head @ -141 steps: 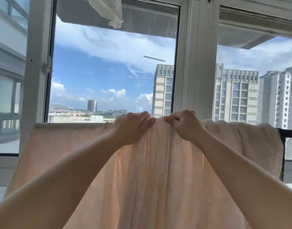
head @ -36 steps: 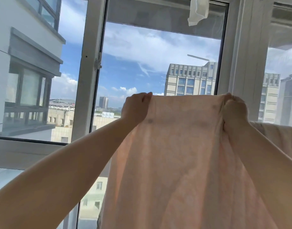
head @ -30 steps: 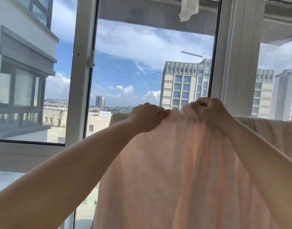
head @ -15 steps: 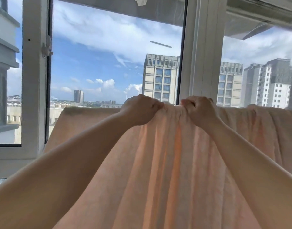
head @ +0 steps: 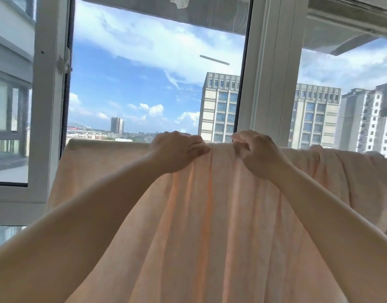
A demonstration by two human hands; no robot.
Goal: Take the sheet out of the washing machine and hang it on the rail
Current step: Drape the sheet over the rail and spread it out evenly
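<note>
1. Head view looks out through a tall window, with both bare arms stretched forward to the top fold of a peach sheet point(head: 210, 226) that hangs in front of the glass.

2. That sheet is already out of the washing machine and draped over the rail — the rail itself is hidden under the cloth, apart from what may be a dark end at the far right edge, too small to be sure of.

3. Left hand point(head: 177, 150) has its fingers curled over the top fold and bunches the cloth, probably to hold that part fixed on the rail while the rest is shifted.

4. Right hand point(head: 257, 155) sits just beside it, fingers point(head: 240, 147) tucked in and pinching the same fold — the two hands nearly touch, which I take as the start of a pull outward to spread the fabric.

5. Below the hands the cloth falls in long vertical pleats, while the stretch to the left lies flatter and the part at the far right is lumpy and gathered, so the right side seems to need the most spreading.

6. Beyond the white window frame point(head: 264, 84) stand pale apartment blocks point(head: 218, 110) under a blue, cloudy sky; the hanging looks nearly done, with only smoothing left.
</note>
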